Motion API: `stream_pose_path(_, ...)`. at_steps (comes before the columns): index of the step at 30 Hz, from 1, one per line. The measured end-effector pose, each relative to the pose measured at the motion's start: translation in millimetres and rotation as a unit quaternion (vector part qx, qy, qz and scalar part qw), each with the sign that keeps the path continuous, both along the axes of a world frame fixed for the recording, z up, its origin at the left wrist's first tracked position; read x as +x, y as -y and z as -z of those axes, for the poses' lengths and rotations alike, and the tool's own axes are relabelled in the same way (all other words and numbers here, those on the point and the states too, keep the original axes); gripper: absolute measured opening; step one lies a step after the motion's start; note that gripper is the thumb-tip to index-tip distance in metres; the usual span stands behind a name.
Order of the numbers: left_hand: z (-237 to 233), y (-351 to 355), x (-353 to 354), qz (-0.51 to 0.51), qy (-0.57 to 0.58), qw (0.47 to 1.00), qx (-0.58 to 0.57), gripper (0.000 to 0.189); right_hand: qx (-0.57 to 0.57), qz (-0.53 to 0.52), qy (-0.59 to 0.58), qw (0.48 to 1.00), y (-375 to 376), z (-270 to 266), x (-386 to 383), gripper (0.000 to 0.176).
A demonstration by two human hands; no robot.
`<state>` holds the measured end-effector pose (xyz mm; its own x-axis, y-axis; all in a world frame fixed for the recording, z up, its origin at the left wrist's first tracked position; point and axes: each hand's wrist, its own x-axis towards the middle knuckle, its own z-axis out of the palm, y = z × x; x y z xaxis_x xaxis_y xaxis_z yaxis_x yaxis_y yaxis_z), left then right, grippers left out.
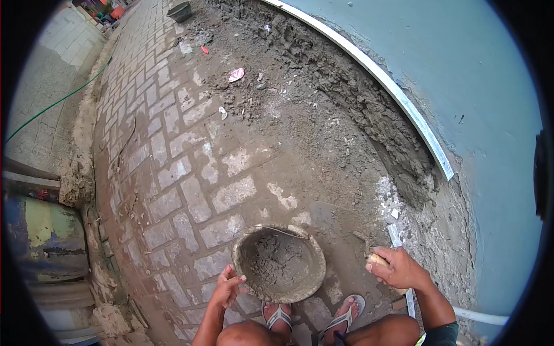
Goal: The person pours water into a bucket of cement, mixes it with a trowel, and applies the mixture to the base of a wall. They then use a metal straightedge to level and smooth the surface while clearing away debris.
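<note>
A round bucket (317, 252) with a mortar-caked rim stands on the paving just in front of my feet. Grey wet mortar (278, 259) lies inside it, and a thin wire handle rests along the far rim. My left hand (227, 287) is at the bucket's left side, its fingers curled at the rim. To the right of the bucket, my right hand (398, 269) is closed round the wooden handle of a trowel (378, 260). The trowel's metal neck points away from me; its muddy blade hardly stands out from the ground.
A long pale straightedge (398, 92) runs along the foot of the blue-grey wall (490, 115), beside a heap of mortar (346, 86). Another bucket (179, 11) stands far off. Litter and rubble lie on the brick paving (196, 199). A green hose (57, 104) crosses at left.
</note>
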<state>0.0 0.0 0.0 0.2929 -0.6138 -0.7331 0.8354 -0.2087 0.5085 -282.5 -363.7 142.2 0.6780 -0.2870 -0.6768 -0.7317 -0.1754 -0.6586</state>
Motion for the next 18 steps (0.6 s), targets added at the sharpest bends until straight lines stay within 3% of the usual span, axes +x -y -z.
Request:
stream_pose_path(2,-22,-17,-38,0.021,0.059,0.99,0.13,0.041,0.037,0.044,0.007,0.998,-16,-3,-7,0.034)
stream_pose_path(3,1,48,-11,0.016,0.044,0.996,0.071,0.041,-0.023,0.04,-0.006,0.999,25,-28,30,0.034)
stream_pose_path(5,-16,43,-7,0.064,0.078,0.988,0.117,0.04,-0.002,0.025,-0.006,1.0,16,-38,40,0.035)
stream_pose_path(8,-28,55,-16,0.076,0.101,0.982,0.144,0.027,0.022,0.039,-0.027,0.999,11,-83,42,0.036)
stream_pose_path(11,-70,67,-14,0.063,0.149,0.965,0.205,0.022,0.042,0.059,-0.039,0.997,10,-136,23,0.032)
stream_pose_path(13,-106,51,-11,0.033,0.112,0.974,0.195,0.023,0.038,0.093,-0.089,0.991,14,-186,7,0.027)
stream_pose_path(15,-168,37,3,-0.128,0.019,0.971,0.202,0.035,0.035,0.11,-0.093,0.989,15,-214,-19,0.024)
stream_pose_path(18,-214,-29,19,-0.25,-0.033,0.945,0.208,0.049,0.025,0.146,-0.147,0.978,16,-254,-41,0.023)
